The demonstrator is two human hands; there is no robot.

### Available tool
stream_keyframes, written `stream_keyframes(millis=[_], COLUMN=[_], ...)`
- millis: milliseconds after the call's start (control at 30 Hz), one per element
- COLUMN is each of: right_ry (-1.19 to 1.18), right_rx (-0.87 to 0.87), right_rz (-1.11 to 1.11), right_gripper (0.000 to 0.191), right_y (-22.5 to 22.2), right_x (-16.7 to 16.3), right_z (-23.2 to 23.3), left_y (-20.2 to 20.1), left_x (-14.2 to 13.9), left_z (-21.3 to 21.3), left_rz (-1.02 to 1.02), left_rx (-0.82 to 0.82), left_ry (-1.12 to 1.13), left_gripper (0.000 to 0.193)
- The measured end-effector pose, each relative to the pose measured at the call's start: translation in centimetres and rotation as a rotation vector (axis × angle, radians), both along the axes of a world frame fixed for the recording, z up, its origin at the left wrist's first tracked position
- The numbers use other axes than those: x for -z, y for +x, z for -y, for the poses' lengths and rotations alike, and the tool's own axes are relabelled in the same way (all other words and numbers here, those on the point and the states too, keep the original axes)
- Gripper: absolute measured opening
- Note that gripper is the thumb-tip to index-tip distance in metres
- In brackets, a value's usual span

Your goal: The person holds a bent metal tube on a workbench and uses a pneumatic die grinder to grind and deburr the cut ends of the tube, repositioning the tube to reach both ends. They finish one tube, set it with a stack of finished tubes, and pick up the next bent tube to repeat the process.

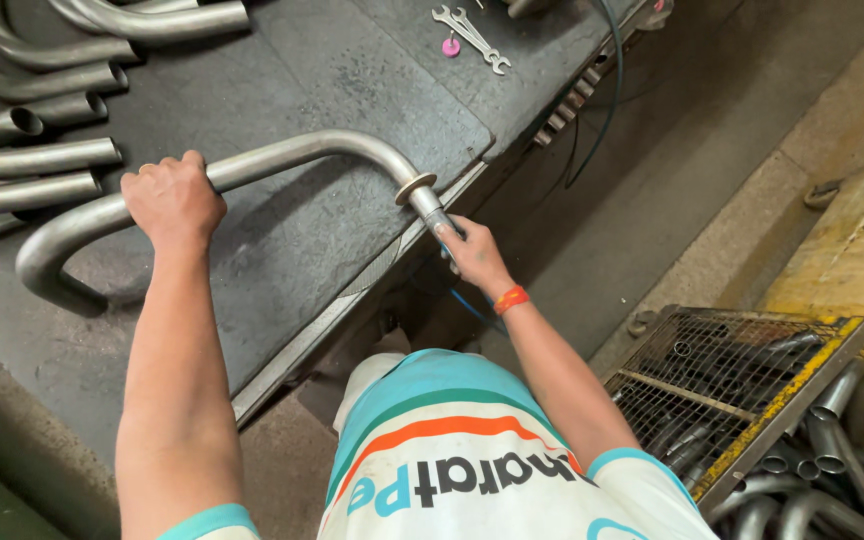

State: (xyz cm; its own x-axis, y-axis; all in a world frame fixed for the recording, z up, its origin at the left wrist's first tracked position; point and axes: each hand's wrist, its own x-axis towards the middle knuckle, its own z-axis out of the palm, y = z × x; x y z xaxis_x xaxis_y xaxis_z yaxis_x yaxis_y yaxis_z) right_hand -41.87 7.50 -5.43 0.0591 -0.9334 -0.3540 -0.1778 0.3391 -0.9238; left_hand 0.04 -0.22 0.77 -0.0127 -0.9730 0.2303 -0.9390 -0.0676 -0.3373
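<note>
Left hand [172, 197] clenched over the bent metal pipe [282, 158], gripping it on the straighter run left of middle. Right hand [472, 255] closed on the pipe's near-right end, just below the flange ring [416, 188]; whether it also holds a small tool there, cannot tell. Orange wristband [511, 298] on the right wrist.

The pipe lies on the dark steel workbench [302, 240], long axis running left to right, curling into a U-bend at far left and hooking down over the bench's near-right edge, where the flanged end overhangs. So both hands are on it, one per end region; the right hand is nearer the flange, the left hand nearer the U-bend.

Stack of similar curved pipes [32, 100] at far left of the bench, apart from the held one. Wrenches [472, 35] and a small pink piece [450, 46] at far middle. Wire-mesh crate [742, 390] of pipe pieces on the floor, near right.
</note>
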Motion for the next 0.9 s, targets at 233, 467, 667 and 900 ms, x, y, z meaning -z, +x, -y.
stream_keyframes(millis=[233,467,667,900], right_ry=[-0.192,-0.045,-0.19,-0.147], right_rx=[0.045,-0.099,0.082,0.026], right_rz=[-0.473,-0.256,-0.106,-0.383], right_gripper=[0.04,0.044,0.045,0.041], right_y=[2.2,-0.3,1.1,1.4], right_x=[-1.3,-2.7,0.4,-0.1], right_z=[-1.1,0.2,-0.8,-0.8], left_y=[0.2,0.2,0.1,-0.7], left_x=[0.2,0.3,0.0,-0.7], left_z=[-0.3,-0.4,-0.3,-0.4], left_rz=[-0.002,0.001,0.022,0.005], left_rx=[0.014,0.013,-0.001,-0.024], left_ry=[0.0,-0.006,0.009,0.06], left_gripper=[0.007,0.008,0.006,0.014])
